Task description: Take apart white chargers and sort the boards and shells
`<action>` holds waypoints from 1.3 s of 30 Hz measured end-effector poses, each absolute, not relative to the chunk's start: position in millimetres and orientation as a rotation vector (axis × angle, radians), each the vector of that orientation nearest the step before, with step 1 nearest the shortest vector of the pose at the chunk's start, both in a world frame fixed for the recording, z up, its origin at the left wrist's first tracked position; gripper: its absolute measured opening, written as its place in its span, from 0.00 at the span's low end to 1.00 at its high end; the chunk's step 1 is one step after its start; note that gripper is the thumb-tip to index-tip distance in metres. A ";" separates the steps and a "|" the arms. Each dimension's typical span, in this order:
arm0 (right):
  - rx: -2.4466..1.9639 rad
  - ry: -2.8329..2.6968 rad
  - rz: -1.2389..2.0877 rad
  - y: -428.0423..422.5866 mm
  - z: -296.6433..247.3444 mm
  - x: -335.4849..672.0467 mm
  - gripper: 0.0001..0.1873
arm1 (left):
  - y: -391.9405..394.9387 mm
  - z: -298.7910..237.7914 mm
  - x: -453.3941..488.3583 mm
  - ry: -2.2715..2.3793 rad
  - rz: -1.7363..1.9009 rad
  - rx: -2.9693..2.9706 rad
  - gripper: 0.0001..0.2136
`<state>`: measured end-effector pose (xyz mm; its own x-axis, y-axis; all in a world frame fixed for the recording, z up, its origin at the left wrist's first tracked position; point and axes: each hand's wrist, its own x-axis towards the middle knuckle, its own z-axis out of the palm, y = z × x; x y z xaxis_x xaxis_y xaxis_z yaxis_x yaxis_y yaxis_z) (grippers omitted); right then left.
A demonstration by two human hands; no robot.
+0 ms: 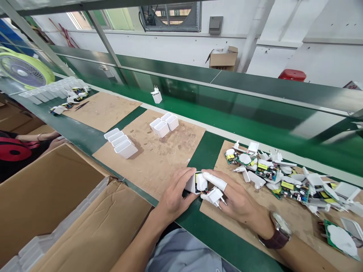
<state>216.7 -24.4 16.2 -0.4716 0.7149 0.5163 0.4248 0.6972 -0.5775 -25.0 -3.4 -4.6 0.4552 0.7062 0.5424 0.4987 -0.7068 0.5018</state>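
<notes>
You hold a white casing [191, 184] in your left hand [173, 194], fingers and thumb closed around its sides, above the green strip of counter [211, 149] between two cardboard sheets. The casing lies tipped on its side: its long axis runs roughly left to right, with its open mouth facing your right hand [227, 192]. That hand is closed on a circuit board [201, 182] and its plug head [214, 195]; the board's near end sits at the casing's mouth, though your fingers hide how far in it goes. The plug head hangs outside, its pins pointing rightward and down toward you. On the left sheet [176, 158], a row of three casings [121, 143] and a cluster of four casings [163, 125] stand with their mouths upward. A pile of boards and plug heads [283, 177] covers much of the right sheet [297, 219], and an assembled plug [157, 96] stands beyond, pins up.
</notes>
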 end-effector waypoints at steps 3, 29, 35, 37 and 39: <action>-0.930 -2.064 0.500 -25.2 22.6 214.0 0.37 | -3.8 -1.2 -25.0 1.019 1.026 2.388 0.32; -0.767 -2.135 0.480 -0.4 1.3 192.8 0.22 | -8.0 -13.1 -30.3 0.971 1.123 1.796 0.39; -0.755 -2.004 0.435 -2.2 22.2 187.3 0.27 | -10.9 -12.1 -31.9 0.928 1.095 1.612 0.50; -0.777 -2.017 0.501 -2.5 17.0 185.6 0.26 | -11.8 -10.8 -31.4 0.903 1.110 1.585 0.51; -0.800 -2.075 0.571 -3.0 6.6 184.3 0.25 | -12.3 -10.1 -29.9 0.895 1.149 1.575 0.48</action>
<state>184.3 -3.0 6.6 -0.4617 0.7098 0.5320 0.3374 0.6952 -0.6347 -29.9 -12.3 -10.1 0.2885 0.9224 0.2570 0.0227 -0.2749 0.9612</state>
